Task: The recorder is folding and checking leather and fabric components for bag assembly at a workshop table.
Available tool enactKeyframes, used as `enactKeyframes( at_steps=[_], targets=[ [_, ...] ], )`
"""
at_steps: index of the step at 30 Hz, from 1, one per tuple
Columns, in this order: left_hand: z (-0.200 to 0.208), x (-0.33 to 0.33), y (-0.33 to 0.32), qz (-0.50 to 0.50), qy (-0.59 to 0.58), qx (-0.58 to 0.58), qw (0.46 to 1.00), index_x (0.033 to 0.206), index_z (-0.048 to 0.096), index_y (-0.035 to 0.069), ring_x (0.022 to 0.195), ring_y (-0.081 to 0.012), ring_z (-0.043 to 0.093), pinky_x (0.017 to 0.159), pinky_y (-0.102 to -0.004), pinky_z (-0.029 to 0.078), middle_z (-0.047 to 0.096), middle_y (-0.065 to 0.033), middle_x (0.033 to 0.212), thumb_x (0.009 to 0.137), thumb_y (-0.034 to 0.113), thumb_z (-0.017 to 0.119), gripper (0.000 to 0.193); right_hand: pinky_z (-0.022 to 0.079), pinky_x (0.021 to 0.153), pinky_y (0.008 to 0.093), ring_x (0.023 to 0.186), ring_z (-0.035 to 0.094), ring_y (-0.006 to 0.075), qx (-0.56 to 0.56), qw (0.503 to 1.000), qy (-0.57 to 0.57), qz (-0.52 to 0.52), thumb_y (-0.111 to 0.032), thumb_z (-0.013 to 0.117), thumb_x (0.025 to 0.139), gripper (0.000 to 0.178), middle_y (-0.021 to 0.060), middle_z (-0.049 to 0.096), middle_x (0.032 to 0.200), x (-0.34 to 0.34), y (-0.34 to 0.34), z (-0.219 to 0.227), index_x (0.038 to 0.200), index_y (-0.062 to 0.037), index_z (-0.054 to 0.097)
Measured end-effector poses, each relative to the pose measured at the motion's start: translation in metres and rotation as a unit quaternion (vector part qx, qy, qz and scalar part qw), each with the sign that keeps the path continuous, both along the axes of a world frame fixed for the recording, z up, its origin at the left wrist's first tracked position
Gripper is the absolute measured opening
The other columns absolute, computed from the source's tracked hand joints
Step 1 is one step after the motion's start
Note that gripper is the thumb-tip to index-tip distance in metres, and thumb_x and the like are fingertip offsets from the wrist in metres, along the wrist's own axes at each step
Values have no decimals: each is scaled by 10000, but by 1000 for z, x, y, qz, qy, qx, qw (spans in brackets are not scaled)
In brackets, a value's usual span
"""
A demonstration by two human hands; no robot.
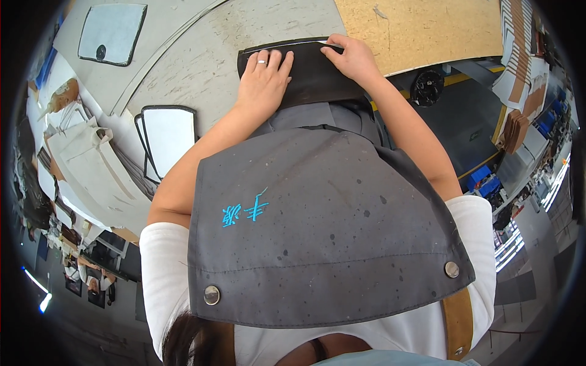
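A black leather-like panel (pixel 317 82) lies at the table's near edge, reaching over my lap, with a white strip showing along its far edge. My left hand (pixel 262 82) rests on the panel's left part, fingers stretched out flat; a ring is on one finger. At the panel's far right corner, my right hand (pixel 355 60) pinches the edge between thumb and forefinger. To the left, white pieces with black borders (pixel 170 137) lie overlapped by my left forearm. Farther off at the upper left is a similar pale piece with a black border (pixel 113 35).
The grey worktable (pixel 201 67) meets a yellowish board (pixel 421 30) on the right. Papers and pale sheets (pixel 91 161) are heaped at left. A round black object (pixel 426 87) stands below the board. Another person (pixel 93 283) is in the distance at lower left.
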State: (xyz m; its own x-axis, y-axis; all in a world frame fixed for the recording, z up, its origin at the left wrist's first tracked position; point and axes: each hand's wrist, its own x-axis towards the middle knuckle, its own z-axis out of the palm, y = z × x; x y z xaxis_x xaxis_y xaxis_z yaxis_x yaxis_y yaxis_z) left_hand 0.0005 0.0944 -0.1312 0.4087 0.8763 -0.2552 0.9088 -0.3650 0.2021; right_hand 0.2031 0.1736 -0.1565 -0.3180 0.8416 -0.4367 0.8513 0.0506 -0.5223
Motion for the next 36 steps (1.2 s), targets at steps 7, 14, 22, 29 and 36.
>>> enactKeyframes(
  at_steps=[7, 14, 22, 29, 36],
  targets=[
    [-18, 17, 11, -85, -142, 9, 986, 1249, 443, -20, 1248, -244, 380, 1032, -369, 314, 394, -119, 1349, 861, 183, 514, 443, 421, 685, 370, 706, 579, 262, 174, 982, -4, 77, -297, 665, 748, 215, 72, 623, 669, -6, -9, 1, 837, -103, 638],
    [-17, 17, 8, -76, -140, 8, 987, 1247, 437, -32, 1220, -264, 416, 1025, -364, 333, 401, -134, 1340, 867, 158, 499, 429, 388, 670, 311, 655, 513, 174, 138, 990, -2, -1, -283, 680, 778, 255, 27, 570, 638, 23, -13, 11, 825, -41, 610],
    [-13, 17, 7, -98, -19, 31, 994, 1271, 425, -8, 1216, -241, 408, 983, -365, 390, 412, -107, 1337, 870, 170, 493, 445, 368, 508, 234, 545, 435, 67, -56, 979, 138, -135, -225, 650, 816, 221, -4, 497, 603, 36, -15, -5, 775, -15, 595],
    [-5, 26, 15, -73, -17, -6, 997, 1262, 437, -1, 1193, -231, 423, 998, -373, 368, 424, -101, 1322, 854, 182, 511, 453, 380, 536, 243, 571, 439, 83, -38, 985, 111, -127, -222, 654, 803, 220, -1, 490, 610, 39, -18, -16, 765, -13, 597],
    [-15, 43, 24, -123, -121, 36, 984, 1266, 436, -4, 1246, -238, 377, 1050, -371, 292, 402, -107, 1346, 840, 191, 532, 478, 410, 584, 291, 627, 471, 149, 33, 989, 87, -112, -249, 669, 777, 240, 43, 519, 624, 32, -22, -10, 765, -22, 593]
  ],
)
